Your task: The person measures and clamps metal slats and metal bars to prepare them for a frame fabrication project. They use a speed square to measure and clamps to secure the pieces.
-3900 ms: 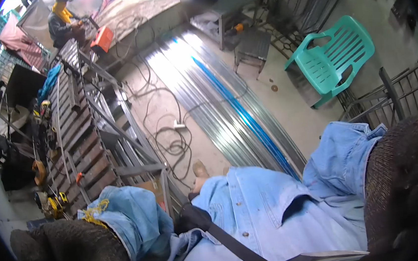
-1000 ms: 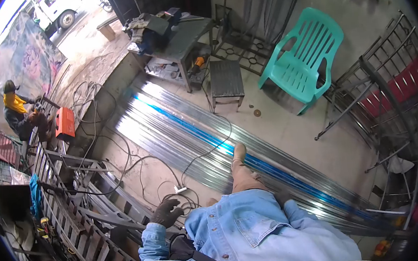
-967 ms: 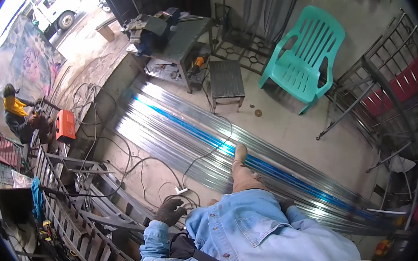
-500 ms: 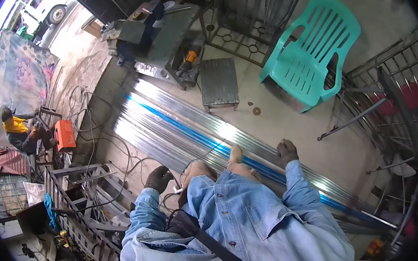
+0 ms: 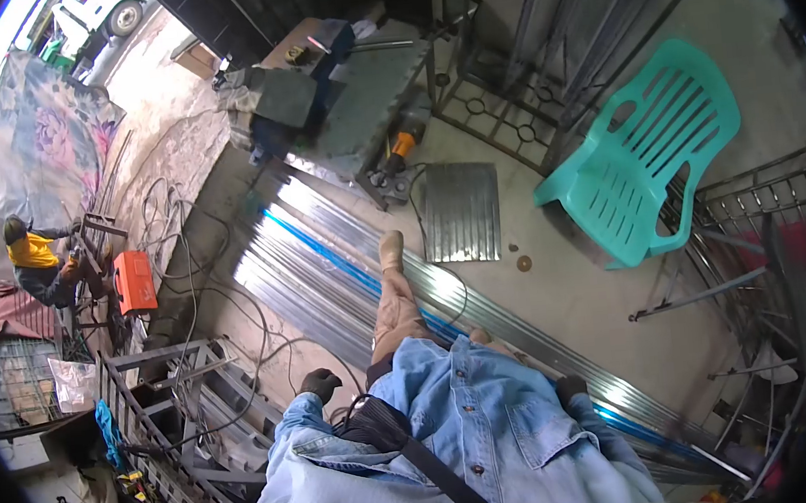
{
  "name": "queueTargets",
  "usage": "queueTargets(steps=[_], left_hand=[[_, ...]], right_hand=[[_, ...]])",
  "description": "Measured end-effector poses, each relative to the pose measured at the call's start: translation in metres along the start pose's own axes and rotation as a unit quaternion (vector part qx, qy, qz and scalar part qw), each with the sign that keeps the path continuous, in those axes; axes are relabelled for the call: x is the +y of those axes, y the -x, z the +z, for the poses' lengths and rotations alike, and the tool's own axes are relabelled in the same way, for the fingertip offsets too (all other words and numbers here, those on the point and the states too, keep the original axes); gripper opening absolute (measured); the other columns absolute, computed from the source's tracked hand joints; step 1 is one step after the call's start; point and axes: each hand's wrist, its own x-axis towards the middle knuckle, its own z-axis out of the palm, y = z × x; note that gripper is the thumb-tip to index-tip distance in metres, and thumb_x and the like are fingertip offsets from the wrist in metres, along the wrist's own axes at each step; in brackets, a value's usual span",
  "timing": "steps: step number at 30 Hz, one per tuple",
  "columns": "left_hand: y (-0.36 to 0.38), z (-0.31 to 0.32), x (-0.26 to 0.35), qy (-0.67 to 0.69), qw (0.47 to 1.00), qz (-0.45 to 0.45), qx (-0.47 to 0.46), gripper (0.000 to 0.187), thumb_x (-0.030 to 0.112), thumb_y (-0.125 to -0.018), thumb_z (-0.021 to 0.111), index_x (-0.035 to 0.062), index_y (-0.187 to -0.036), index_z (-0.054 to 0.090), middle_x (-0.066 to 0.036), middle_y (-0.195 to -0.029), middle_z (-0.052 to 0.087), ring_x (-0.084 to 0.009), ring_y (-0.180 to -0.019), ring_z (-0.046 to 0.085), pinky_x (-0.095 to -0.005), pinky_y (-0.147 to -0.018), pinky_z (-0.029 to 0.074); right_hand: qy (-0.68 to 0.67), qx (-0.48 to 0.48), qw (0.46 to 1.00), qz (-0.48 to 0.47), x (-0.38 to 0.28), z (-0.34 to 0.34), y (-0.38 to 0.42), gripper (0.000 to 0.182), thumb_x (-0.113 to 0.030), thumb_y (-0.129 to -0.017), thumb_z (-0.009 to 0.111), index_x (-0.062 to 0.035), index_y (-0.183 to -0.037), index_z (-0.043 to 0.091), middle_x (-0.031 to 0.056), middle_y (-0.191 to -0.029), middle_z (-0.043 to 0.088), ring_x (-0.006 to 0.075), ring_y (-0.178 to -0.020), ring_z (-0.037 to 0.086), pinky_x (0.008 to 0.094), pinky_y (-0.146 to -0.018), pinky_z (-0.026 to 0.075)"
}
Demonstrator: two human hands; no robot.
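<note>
My left hand (image 5: 321, 384), in a dark glove, hangs beside my left hip with its fingers slightly apart and nothing visible in them. Black cables (image 5: 288, 344) lie on the floor near it. At my right side, my right hand (image 5: 571, 388), dark as well, is small and partly cut off by the sleeve, so its fingers cannot be made out. Long shiny metal tubes (image 5: 307, 303) lie side by side on the floor beneath me, with a blue strip (image 5: 327, 255) running along them. One boot (image 5: 390, 249) is stretched forward over the tubes.
A low metal stool (image 5: 460, 213) stands ahead, with a green plastic chair (image 5: 621, 170) to its right. Behind is a workbench (image 5: 375, 91) with an orange power tool (image 5: 401, 144). Metal frames (image 5: 163, 416) fill the left, near an orange box (image 5: 134, 282) and a seated person (image 5: 34, 253).
One leg has swung forward over the tubes. My right hand has dropped back towards my side, and my left hand sits lower in view. The surroundings have shifted slightly right and down.
</note>
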Motion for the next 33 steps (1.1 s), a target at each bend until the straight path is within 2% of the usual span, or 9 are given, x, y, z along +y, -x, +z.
queueTargets(steps=[6,8,11,13,19,23,25,29,33], left_hand=[[-0.132,-0.140,0.208,0.015,0.955,0.245,0.168,0.027,0.018,-0.081,0.069,0.0025,-0.103,0.068,-0.018,-0.101,0.069,-0.0344,-0.099,0.066,-0.0406,-0.088,0.052],[-0.145,-0.211,0.313,-0.105,0.797,0.472,0.361,0.031,0.014,-0.078,0.070,0.0056,-0.107,0.065,-0.019,-0.106,0.065,-0.0412,-0.106,0.059,-0.0473,-0.092,0.046],[-0.154,-0.310,0.444,-0.145,0.737,0.460,0.474,0.042,0.025,-0.080,0.070,0.0086,-0.117,0.060,-0.017,-0.123,0.057,-0.0402,-0.118,0.050,-0.0525,-0.103,0.036],[-0.179,-0.359,0.494,-0.199,0.693,0.481,0.499,0.051,0.038,-0.089,0.062,0.0076,-0.129,0.056,-0.020,-0.133,0.053,-0.0409,-0.126,0.045,-0.0515,-0.107,0.032],[-0.274,-0.374,0.525,-0.346,0.737,0.361,0.455,0.065,0.053,-0.092,0.051,0.0196,-0.147,0.042,-0.011,-0.154,0.037,-0.0393,-0.142,0.028,-0.0599,-0.113,0.017],[-0.305,-0.353,0.504,-0.318,0.742,0.384,0.449,0.079,0.059,-0.085,0.057,0.0223,-0.152,0.035,-0.007,-0.157,0.033,-0.0366,-0.145,0.026,-0.0639,-0.116,0.004],[-0.308,-0.352,0.502,-0.286,0.742,0.409,0.447,0.081,0.059,-0.084,0.059,0.0222,-0.152,0.035,-0.007,-0.157,0.033,-0.0364,-0.145,0.026,-0.0641,-0.116,0.004],[-0.308,-0.356,0.501,-0.291,0.757,0.411,0.417,0.083,0.059,-0.084,0.058,0.0186,-0.153,0.033,-0.009,-0.157,0.033,-0.0364,-0.146,0.024,-0.0630,-0.116,0.004],[-0.310,-0.357,0.502,-0.318,0.741,0.411,0.425,0.083,0.061,-0.086,0.051,0.0163,-0.153,0.032,-0.010,-0.157,0.033,-0.0371,-0.146,0.024,-0.0623,-0.116,0.005]], right_hand=[[0.014,-0.007,0.999,-0.044,-0.062,-0.074,-0.028,0.034,-0.040,-0.073,0.079,-0.0090,-0.085,0.071,0.0109,-0.089,0.072,0.0273,-0.085,0.070,0.0404,-0.073,0.054],[-0.147,0.021,0.989,0.006,-0.090,-0.128,-0.063,0.032,-0.036,-0.075,0.078,-0.0075,-0.087,0.069,0.0104,-0.086,0.070,0.0231,-0.080,0.068,0.0369,-0.070,0.052],[-0.614,0.154,0.770,0.073,-0.177,-0.290,-0.079,0.013,-0.008,-0.087,0.061,-0.0049,-0.098,0.067,0.0055,-0.071,0.063,0.0142,-0.066,0.062,0.0304,-0.061,0.051],[-0.604,0.242,0.759,-0.018,-0.205,-0.339,-0.109,0.012,-0.007,-0.091,0.059,-0.0035,-0.103,0.061,-0.0015,-0.070,0.054,0.0067,-0.064,0.052,0.0253,-0.057,0.044],[-0.544,0.290,0.787,-0.028,-0.280,-0.494,-0.078,0.007,-0.009,-0.091,0.061,-0.0042,-0.097,0.059,-0.0001,-0.071,0.056,0.0080,-0.062,0.052,0.0261,-0.056,0.044],[-0.494,0.230,0.838,0.037,-0.238,-0.369,-0.102,0.015,-0.014,-0.088,0.066,-0.0040,-0.098,0.061,0.0041,-0.072,0.060,0.0132,-0.064,0.058,0.0295,-0.057,0.050],[-0.536,0.109,0.819,0.174,-0.235,-0.336,-0.103,0.023,-0.025,-0.083,0.067,-0.0045,-0.093,0.066,0.0108,-0.081,0.066,0.0184,-0.077,0.064,0.0333,-0.073,0.051],[-0.553,0.035,0.812,0.183,-0.257,-0.367,-0.096,0.021,-0.024,-0.081,0.067,-0.0049,-0.091,0.065,0.0123,-0.081,0.067,0.0202,-0.078,0.065,0.0346,-0.073,0.051],[-0.564,0.115,0.808,0.130,-0.278,-0.396,-0.116,0.021,-0.023,-0.082,0.068,-0.0050,-0.092,0.064,0.0120,-0.081,0.067,0.0199,-0.078,0.065,0.0342,-0.074,0.052]])
